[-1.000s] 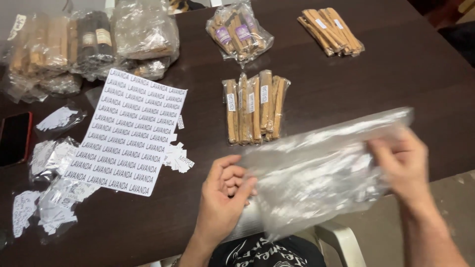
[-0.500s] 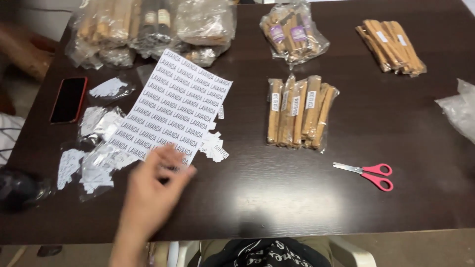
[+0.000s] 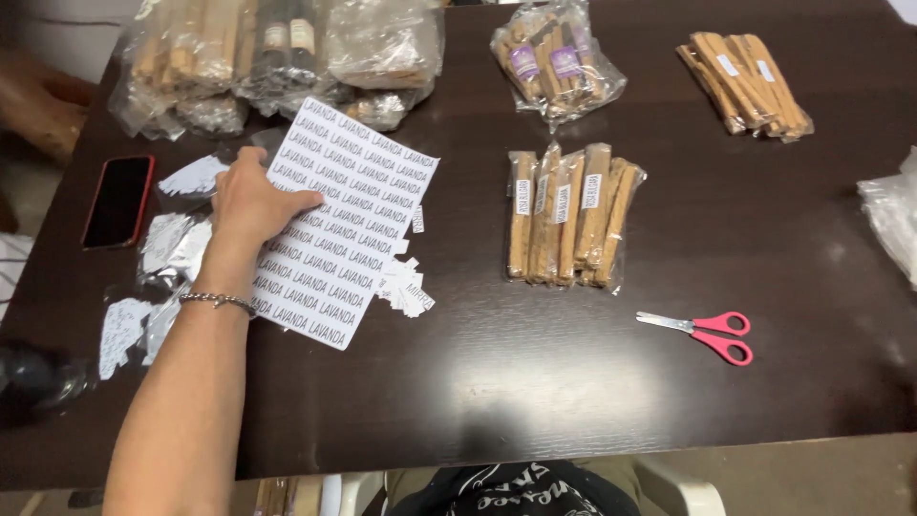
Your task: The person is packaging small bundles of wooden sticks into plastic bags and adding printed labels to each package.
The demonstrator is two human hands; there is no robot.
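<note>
My left hand (image 3: 250,203) reaches across the dark table (image 3: 535,401) and rests on the left edge of a white sheet of printed labels (image 3: 344,225). The thumb lies on top of the sheet, and the curled fingers lie just left of its edge, near cut label scraps (image 3: 181,244). Whether the fingers pinch the sheet is hidden. A bracelet sits on that wrist. My right hand is out of view. A clear plastic bag (image 3: 893,215) lies at the table's right edge.
Wrapped wooden sticks lie in a row (image 3: 568,215) at centre, with more packs at the back (image 3: 559,62), at the back right (image 3: 745,81) and in bags at the back left (image 3: 277,53). Red-handled scissors (image 3: 707,333) lie front right. A phone (image 3: 117,201) lies at left.
My left hand has moved from the table's near part up to the left edge of the label sheet. The plastic bag and my right hand left the centre a second ago.
</note>
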